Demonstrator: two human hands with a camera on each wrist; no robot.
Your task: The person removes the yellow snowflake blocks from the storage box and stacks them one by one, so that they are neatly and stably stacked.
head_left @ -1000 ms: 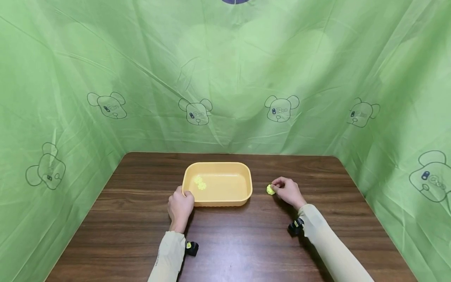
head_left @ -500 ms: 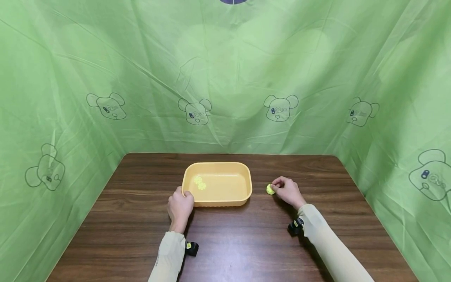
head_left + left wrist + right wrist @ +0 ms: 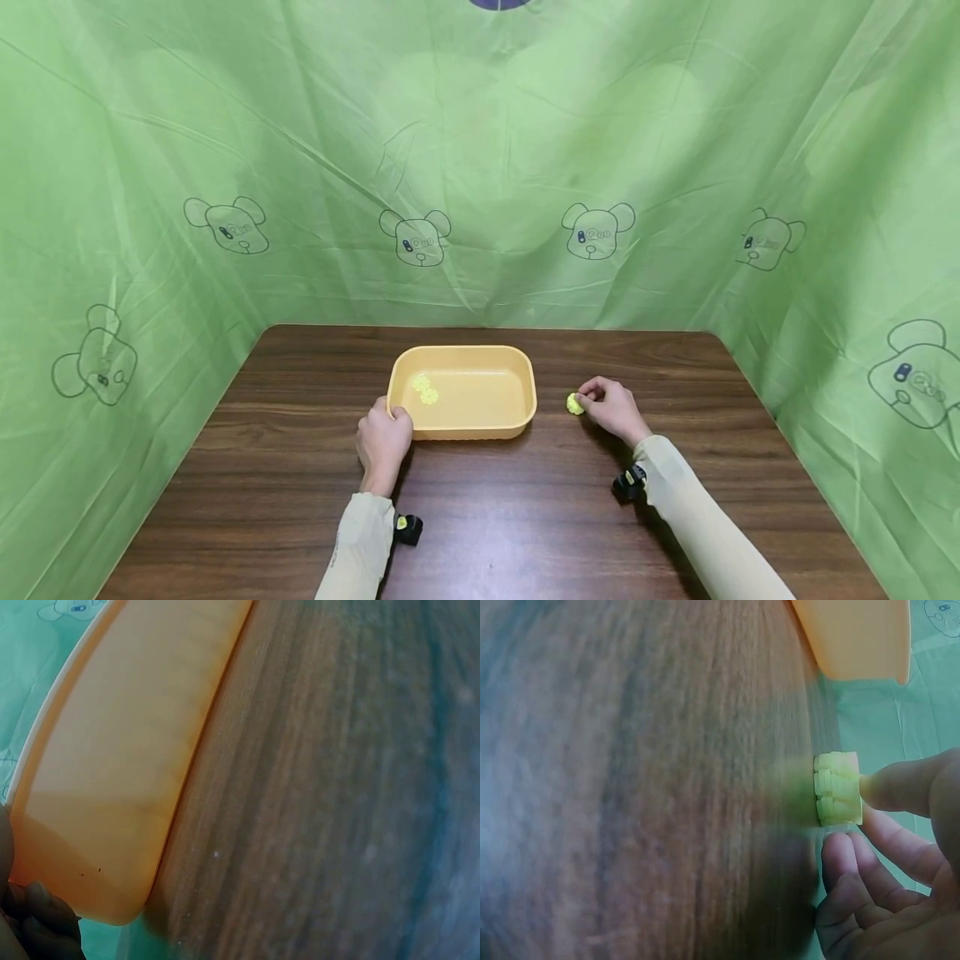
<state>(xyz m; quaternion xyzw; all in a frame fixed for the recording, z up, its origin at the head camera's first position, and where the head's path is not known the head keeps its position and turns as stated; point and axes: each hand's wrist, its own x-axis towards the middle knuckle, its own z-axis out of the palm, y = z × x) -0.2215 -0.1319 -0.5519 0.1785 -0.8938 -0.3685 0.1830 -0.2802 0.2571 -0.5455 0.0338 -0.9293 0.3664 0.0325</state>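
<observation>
On the table's left half, my left hand grips the near left corner of a yellow plastic tray. In the left wrist view, its fingers curl at the corner of the tray wall. Two pale yellow-green flower-shaped pieces lie side by side on the tray's floor. To the right of the tray, my right hand pinches a similar yellow-green flower-shaped piece with ridged sides. Its thumb touches the top face, and the curled fingers lie against the side, close to the table surface.
A dark wood-grain table carries everything. Green cloth printed with bear-head outlines hangs along the back and both sides. A black wrist camera sits at the right sleeve, another wrist camera at the left.
</observation>
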